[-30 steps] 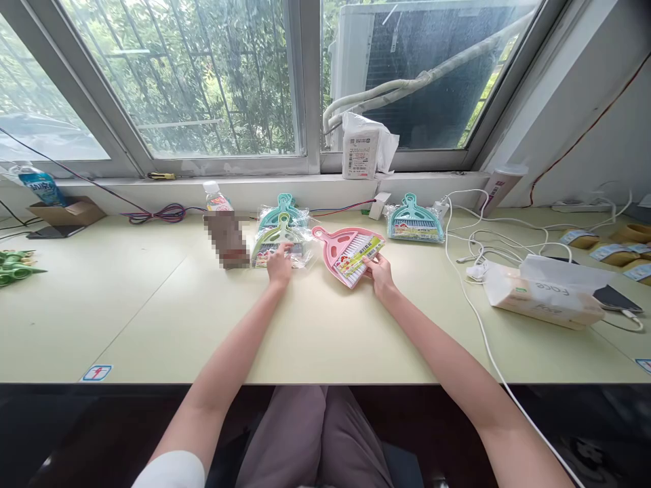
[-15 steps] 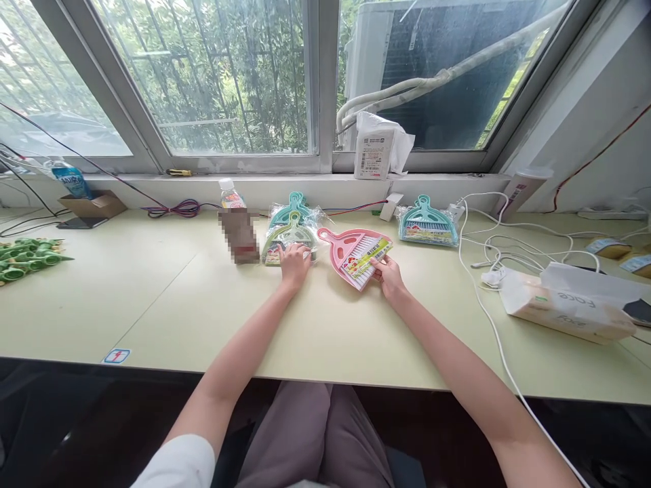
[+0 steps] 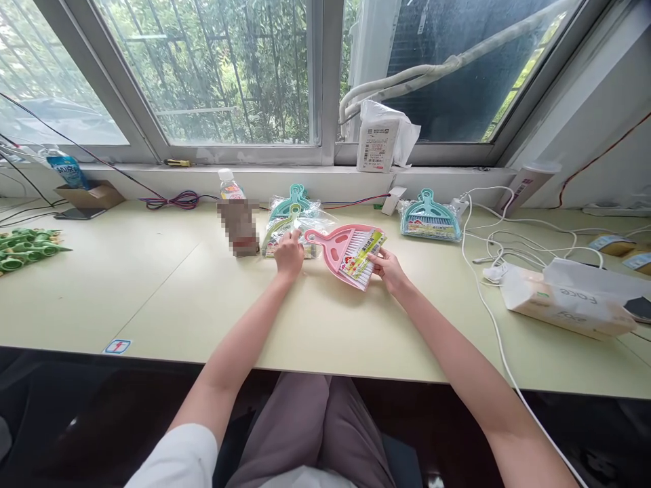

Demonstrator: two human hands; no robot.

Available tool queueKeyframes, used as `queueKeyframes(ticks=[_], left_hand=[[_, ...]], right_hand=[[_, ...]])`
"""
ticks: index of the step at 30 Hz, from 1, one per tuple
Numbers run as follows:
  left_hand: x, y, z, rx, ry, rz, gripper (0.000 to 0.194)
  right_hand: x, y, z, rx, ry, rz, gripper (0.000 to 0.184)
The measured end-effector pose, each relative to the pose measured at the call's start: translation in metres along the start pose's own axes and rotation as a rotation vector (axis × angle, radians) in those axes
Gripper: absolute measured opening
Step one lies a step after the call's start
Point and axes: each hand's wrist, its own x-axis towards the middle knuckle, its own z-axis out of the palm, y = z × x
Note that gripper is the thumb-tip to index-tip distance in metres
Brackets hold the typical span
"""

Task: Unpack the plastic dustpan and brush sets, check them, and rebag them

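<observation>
My right hand grips the wide edge of a pink dustpan with a white-bristled brush and printed card set in it. The dustpan is tilted, its handle pointing left. My left hand is closed, fingertips pinched at the clear plastic bag around a light green dustpan set. The pink handle's end comes close to these fingers. Just behind, a teal dustpan set also lies in clear plastic.
Another teal dustpan set stands toward the back right. A bottle is left of the bags, partly blurred out. White cables and a tissue pack lie on the right. Green plastic pieces sit far left.
My left hand's fingers have curled in, and the hand has moved slightly left. The pink dustpan has shifted a little left, with its handle nearer my left hand. The view has tilted slightly.
</observation>
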Motion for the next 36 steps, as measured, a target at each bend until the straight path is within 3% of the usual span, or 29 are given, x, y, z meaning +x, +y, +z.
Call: queueKeyframes(ticks=[7,12,16,22,27,32,36], left_hand=[[0.004,-0.006,-0.004,-0.06,0.084,-0.057,0.031],[0.005,-0.004,-0.011,-0.086,0.167,-0.119,0.027],[0.002,0.004,-0.015,-0.089,0.181,-0.095,0.024],[-0.007,0.017,-0.018,-0.094,0.156,0.055,0.024],[-0.008,0.014,-0.017,-0.085,0.116,0.05,0.022],[-0.004,0.007,-0.019,-0.105,0.122,-0.028,0.021],[-0.004,0.01,-0.017,-0.137,0.082,0.022,0.023]], right_hand=[[-0.007,-0.011,0.01,0.002,0.004,0.056,0.023],[-0.007,-0.02,0.003,0.009,0.173,0.127,0.018],[-0.004,-0.016,-0.001,0.045,0.27,0.079,0.021],[-0.008,-0.007,0.013,0.025,0.076,0.031,0.029],[-0.021,-0.012,0.03,-0.035,-0.013,0.026,0.024],[-0.022,-0.015,0.029,0.004,0.16,0.016,0.019],[-0.014,0.002,0.021,0.051,0.314,-0.043,0.027]])
